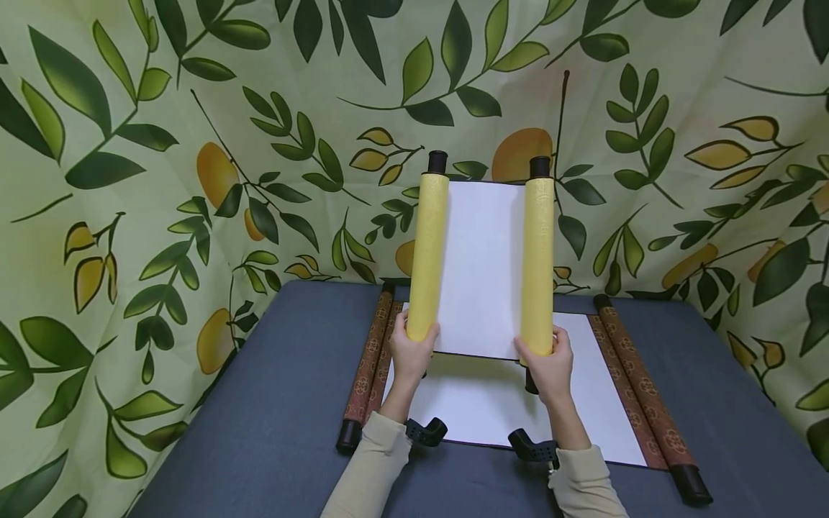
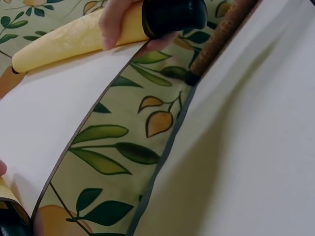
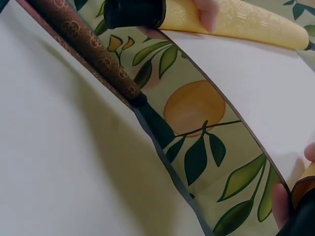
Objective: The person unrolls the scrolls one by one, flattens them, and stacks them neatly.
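Note:
A scroll with yellow patterned backing is held up, partly unrolled, its blank white sheet (image 1: 484,266) stretched between two upright rolls. My left hand (image 1: 413,352) grips the lower end of the left yellow roll (image 1: 429,252), thumb on the front. Around the lower end of the right yellow roll (image 1: 538,266) curls my right hand (image 1: 550,363). Black knobs cap the rolls. In the left wrist view, right-hand fingers (image 2: 112,27) wrap the far roll. The right wrist view shows left-hand fingers (image 3: 206,14) on the opposite roll.
Beneath the raised scroll, a larger open scroll with a white sheet (image 1: 482,410) lies on the blue-grey table (image 1: 278,403). Its brown patterned rollers (image 1: 644,388) with black ends lie at both sides. Leaf-printed cloth (image 1: 324,57) hangs behind and at the sides.

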The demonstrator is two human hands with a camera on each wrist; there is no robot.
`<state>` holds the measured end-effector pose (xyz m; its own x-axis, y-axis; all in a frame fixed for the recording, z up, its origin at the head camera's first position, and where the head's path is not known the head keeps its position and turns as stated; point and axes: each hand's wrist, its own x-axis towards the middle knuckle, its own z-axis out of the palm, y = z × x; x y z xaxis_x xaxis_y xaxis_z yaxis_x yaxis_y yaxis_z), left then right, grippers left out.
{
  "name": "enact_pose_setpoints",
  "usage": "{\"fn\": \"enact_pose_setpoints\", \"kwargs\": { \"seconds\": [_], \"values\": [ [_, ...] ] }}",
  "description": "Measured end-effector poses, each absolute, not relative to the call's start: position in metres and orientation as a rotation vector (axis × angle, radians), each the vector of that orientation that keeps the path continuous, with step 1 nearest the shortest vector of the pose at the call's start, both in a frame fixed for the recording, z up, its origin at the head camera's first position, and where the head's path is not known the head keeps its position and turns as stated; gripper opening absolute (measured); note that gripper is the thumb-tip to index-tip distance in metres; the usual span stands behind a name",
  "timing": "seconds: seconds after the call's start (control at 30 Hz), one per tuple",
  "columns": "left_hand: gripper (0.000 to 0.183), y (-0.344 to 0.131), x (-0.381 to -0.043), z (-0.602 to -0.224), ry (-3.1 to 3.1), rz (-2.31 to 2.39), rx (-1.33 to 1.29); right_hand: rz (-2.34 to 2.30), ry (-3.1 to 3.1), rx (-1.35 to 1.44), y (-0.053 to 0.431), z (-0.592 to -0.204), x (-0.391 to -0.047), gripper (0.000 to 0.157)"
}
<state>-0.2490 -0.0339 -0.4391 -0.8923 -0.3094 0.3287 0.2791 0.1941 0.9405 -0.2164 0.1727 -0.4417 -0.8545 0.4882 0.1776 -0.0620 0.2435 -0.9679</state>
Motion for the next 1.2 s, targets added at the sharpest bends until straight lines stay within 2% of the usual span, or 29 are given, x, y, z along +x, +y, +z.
{"fn": "enact_pose_setpoints", "kwargs": {
  "seconds": [0.17,0.87,1.07,1.2],
  "values": [
    [0.042,-0.0349,-0.2492,-0.4387,-2.018,-1.77,0.007,1.631,-2.08,-0.401,0.1754,-0.4421,-0.2184,0.047],
    [0.042,-0.0366,-0.2487,-0.4396,-1.959,-1.694,0.002,1.603,-2.111,-0.381,0.18,-0.4379,-0.2137,0.043],
    [0.041,-0.0384,-0.2508,-0.4393,-1.915,-1.698,0.016,1.592,-2.055,-0.335,0.1793,-0.4381,-0.2139,0.048],
    [0.049,-0.0403,-0.2516,-0.4401,-1.908,-1.753,0.037,1.607,-2.053,-0.348,0.1811,-0.4402,-0.2156,0.049]
  ]
}}
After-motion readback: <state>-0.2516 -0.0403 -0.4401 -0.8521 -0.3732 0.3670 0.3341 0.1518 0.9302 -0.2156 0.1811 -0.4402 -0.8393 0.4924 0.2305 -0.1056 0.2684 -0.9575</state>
